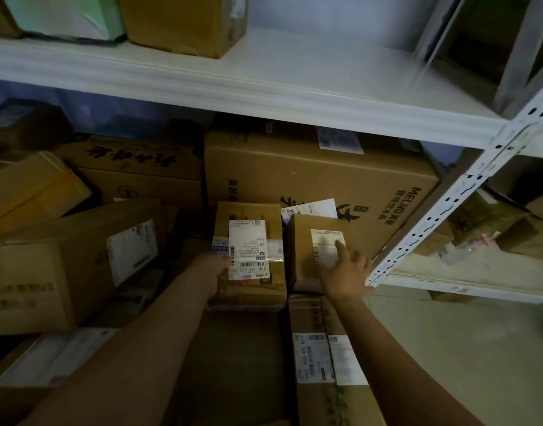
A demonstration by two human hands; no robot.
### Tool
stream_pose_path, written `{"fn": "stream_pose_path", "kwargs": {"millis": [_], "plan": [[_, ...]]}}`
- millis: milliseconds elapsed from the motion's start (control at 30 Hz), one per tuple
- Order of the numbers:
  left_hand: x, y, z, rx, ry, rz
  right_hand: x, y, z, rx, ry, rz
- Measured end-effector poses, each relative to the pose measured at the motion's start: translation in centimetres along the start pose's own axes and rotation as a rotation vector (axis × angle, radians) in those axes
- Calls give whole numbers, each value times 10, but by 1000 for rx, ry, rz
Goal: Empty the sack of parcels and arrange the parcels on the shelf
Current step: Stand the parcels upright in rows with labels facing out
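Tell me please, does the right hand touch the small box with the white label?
Touching. The head view shows the right hand lying open on the small box, fingertips overlapping its white label with no gap visible.

My left hand (213, 273) grips a labelled parcel (251, 256) at its left edge; my right hand (345, 272) rests open on the neighbouring parcel (307, 250), below the white shelf (264, 84).

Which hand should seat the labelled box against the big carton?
Left. The left hand already grips the labelled box; the right hand only rests open on the neighbouring box.
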State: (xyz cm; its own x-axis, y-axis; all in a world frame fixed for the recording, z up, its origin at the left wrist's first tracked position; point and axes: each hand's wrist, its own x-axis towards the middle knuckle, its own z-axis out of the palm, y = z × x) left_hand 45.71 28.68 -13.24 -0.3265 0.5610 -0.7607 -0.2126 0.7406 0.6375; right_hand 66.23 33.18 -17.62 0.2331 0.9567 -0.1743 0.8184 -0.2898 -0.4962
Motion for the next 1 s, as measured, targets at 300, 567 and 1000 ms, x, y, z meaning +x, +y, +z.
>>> {"fn": "stream_pose_path", "kwargs": {"millis": [300, 567, 1000], "plan": [[18, -9, 23, -26, 37, 32, 16, 33, 1, 14, -120, -20], [36, -12, 35, -52, 28, 43, 21, 39, 5, 37, -94, -56], [20, -14, 23, 119, 92, 201, 14, 38, 0, -123, -120, -117]]}}
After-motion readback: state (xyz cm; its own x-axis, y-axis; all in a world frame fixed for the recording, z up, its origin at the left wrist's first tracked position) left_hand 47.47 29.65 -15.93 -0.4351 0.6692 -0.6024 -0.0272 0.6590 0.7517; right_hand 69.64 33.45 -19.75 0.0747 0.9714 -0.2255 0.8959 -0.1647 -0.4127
